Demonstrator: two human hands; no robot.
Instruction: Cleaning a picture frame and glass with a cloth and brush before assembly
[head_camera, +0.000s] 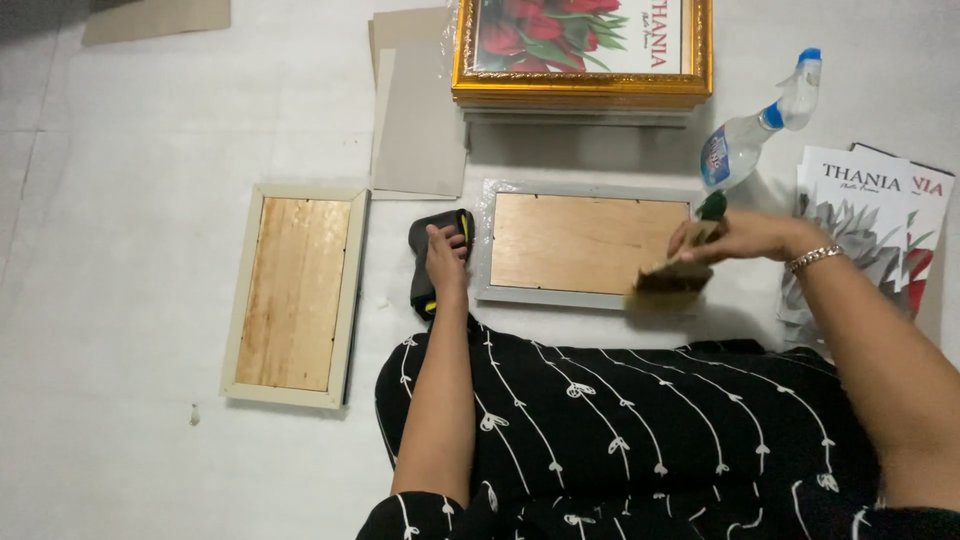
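Two hands: person seated on floor, lower frame.
Left hand (445, 262): fingers curled over black tool (432, 262), centre.
Right hand (742, 238): fingers closed around paintbrush (672, 280), bristles over face-down silver frame (583, 247).
Handling: brush looks light and stiff; grip its handle.

The left arm reaches straight forward from the lap, bare to above the elbow, forearm nearly in line with the view. The left hand (446, 255) lies palm down with fingers curled over what it grips, knuckles facing up. The right arm comes in from the lower right, elbow bent, forearm angled up and leftward, a bracelet at the wrist. The right hand (738, 238) is turned palm down, fingers drawn together in a grasp; it is slightly blurred, so the exact finger placement is probably a pinch-like hold.
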